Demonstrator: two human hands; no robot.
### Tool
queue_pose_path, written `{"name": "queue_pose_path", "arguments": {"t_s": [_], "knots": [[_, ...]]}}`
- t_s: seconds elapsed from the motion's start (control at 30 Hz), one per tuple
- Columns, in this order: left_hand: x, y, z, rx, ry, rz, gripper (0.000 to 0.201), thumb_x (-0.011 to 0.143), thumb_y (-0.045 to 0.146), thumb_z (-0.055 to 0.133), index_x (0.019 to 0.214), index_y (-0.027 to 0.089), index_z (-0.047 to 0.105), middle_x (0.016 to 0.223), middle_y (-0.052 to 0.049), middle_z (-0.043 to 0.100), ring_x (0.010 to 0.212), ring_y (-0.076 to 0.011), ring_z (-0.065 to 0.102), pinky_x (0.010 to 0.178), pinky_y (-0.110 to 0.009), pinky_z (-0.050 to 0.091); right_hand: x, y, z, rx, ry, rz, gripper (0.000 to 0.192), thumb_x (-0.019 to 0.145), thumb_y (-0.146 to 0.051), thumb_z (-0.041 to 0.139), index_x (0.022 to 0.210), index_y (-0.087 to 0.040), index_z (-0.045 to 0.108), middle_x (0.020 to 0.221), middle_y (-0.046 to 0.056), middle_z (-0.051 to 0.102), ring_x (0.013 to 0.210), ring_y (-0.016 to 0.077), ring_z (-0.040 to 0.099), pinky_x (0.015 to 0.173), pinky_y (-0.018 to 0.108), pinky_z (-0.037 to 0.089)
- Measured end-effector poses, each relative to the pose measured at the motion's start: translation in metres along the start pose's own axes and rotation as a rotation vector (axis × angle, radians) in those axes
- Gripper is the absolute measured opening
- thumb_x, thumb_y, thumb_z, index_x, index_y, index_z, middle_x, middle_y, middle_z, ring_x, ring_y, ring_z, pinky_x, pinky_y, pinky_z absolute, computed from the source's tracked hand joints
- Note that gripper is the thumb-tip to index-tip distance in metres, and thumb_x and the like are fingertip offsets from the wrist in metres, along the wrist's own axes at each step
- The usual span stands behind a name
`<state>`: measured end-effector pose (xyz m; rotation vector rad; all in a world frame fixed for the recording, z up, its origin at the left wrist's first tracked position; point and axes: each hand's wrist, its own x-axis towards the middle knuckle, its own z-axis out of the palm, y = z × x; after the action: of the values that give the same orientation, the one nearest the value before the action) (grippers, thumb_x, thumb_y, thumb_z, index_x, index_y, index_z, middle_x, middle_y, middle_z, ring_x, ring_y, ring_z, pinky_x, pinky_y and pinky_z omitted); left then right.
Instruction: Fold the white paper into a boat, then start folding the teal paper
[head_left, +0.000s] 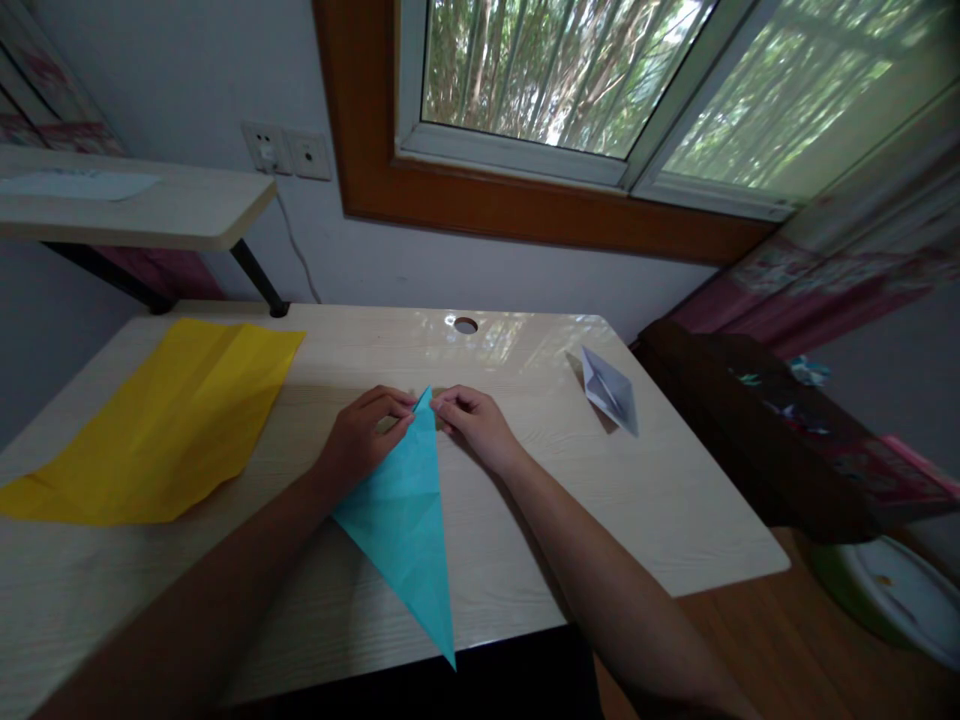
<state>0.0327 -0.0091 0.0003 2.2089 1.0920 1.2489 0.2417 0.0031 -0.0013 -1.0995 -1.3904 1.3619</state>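
The far tip of a folded turquoise paper (405,500) is pinched between the fingers of the left hand (360,440) and the right hand (476,425), both closed on it at the centre of the frame. The paper is laid as a long kite on the desk (675,500), its near point overhanging the lower edge. For a clean crease, the edges should probably be kept aligned at the tip before being pressed flat. A yellow sheet (157,420) is spread at the left, well apart; a small grey folded paper (611,388) lies at the right. Nothing is found in the way.
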Motion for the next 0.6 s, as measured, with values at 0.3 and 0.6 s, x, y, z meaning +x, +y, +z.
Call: {"name": "queue_pose_path", "arguments": {"t_s": [0.3,0.6], "knots": [[0.0013,0.0036,0.0002,-0.079,-0.043,0.000,0.009,0.089,0.020,0.066,0.080,0.022,0.068,0.098,-0.007,0.075,0.094,-0.0195,0.071,0.088,-0.036,0.057,-0.0011,-0.0055,0.0017,0.079,-0.034,0.012,0.033,0.077,-0.050,0.076,0.088,-0.019,0.073,0.070,-0.001,0.062,0.062,0.0115,0.050,0.060,0.026,0.039],[0.0014,0.0034,-0.0006,-0.147,-0.092,-0.002,0.008,0.089,0.021,0.067,0.082,0.022,0.069,0.098,-0.006,0.074,0.094,-0.0192,0.070,0.088,-0.036,0.056,0.0004,-0.0031,-0.0023,0.113,-0.061,-0.006,0.031,0.078,-0.051,0.077,0.081,-0.020,0.072,0.072,-0.001,0.061,0.065,0.0122,0.049,0.065,0.027,0.041]]}}
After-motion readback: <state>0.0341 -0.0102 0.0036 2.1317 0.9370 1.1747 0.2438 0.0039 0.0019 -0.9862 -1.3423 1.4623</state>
